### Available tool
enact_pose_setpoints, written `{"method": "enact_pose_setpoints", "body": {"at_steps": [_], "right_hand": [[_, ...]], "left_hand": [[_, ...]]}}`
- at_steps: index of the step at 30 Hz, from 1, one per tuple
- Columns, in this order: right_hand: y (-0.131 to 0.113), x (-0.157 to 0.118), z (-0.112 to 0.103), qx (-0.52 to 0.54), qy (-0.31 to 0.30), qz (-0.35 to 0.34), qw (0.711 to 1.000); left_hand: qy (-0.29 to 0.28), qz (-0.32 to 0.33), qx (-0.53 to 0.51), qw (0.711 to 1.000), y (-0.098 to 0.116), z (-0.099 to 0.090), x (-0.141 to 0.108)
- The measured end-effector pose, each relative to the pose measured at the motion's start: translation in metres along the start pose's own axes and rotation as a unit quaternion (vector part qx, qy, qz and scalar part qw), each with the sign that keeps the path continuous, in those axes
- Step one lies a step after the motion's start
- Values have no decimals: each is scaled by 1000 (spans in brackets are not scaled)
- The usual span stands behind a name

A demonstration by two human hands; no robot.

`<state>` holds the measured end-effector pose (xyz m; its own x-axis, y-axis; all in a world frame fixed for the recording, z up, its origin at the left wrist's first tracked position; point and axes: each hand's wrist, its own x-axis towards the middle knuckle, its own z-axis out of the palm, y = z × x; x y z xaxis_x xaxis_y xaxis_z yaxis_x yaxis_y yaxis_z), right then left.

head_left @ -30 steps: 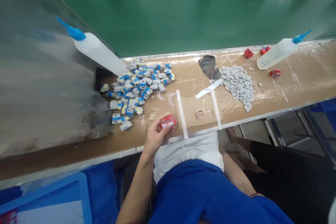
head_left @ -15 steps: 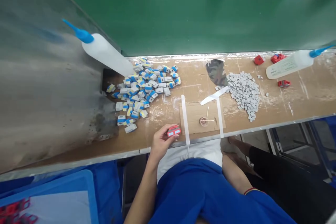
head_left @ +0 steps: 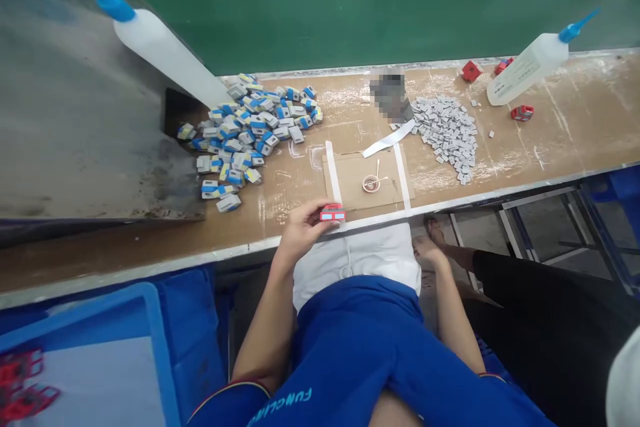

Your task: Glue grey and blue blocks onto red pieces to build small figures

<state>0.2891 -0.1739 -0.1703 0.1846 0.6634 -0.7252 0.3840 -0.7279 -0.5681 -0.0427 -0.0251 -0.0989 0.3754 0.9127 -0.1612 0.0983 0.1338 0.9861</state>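
My left hand (head_left: 301, 228) is closed on a small red toy car (head_left: 333, 213), pinching it at the table's front edge. Two pale window-like rectangles show on the car's near side. Just beyond it, a taped-down cardboard piece (head_left: 350, 177) carries a small round cup (head_left: 371, 184) with thin cotton-swab-like sticks in and across it. My right hand (head_left: 426, 249) is below the table edge, beside the white shorts. Its fingers look loosely extended, with nothing visible in them.
Blue, grey and yellow blocks (head_left: 250, 123) are heaped at left beside a white bottle (head_left: 165, 53). Small grey pieces (head_left: 447, 133) lie at right, near another bottle (head_left: 530, 70) and a red car (head_left: 523, 113). A blue tray (head_left: 157, 347) is lower left; another person's dark-clothed leg (head_left: 530, 287) is at right.
The view has shifted, so the tabletop sits higher in the picture. My right hand has come into view beside the shorts. My left hand still grips the red toy car.
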Motion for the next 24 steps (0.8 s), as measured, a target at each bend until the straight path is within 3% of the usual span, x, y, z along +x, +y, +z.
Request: {"method": "enact_pose_setpoints", "body": {"at_steps": [5, 8, 10, 15, 18, 24], "right_hand": [[-25, -33, -31, 73, 60, -124, 988], [-69, -40, -40, 163, 173, -281, 930], [-102, -31, -37, 178, 197, -356, 896], [-156, 7, -18, 131, 164, -438, 874], [-166, 16, -14, 86, 166, -473, 861], [-177, 7, -15, 57, 177, -522, 833]], "left_hand": [[-27, 38, -9, 999, -5, 13, 6], [-37, 53, -20, 998, -7, 22, 10], [-39, 58, -16, 997, -7, 26, 12], [-30, 73, 19, 997, -9, 28, 11], [-26, 83, 29, 996, -9, 26, 9], [-17, 80, 28, 996, -6, 23, 7]]}}
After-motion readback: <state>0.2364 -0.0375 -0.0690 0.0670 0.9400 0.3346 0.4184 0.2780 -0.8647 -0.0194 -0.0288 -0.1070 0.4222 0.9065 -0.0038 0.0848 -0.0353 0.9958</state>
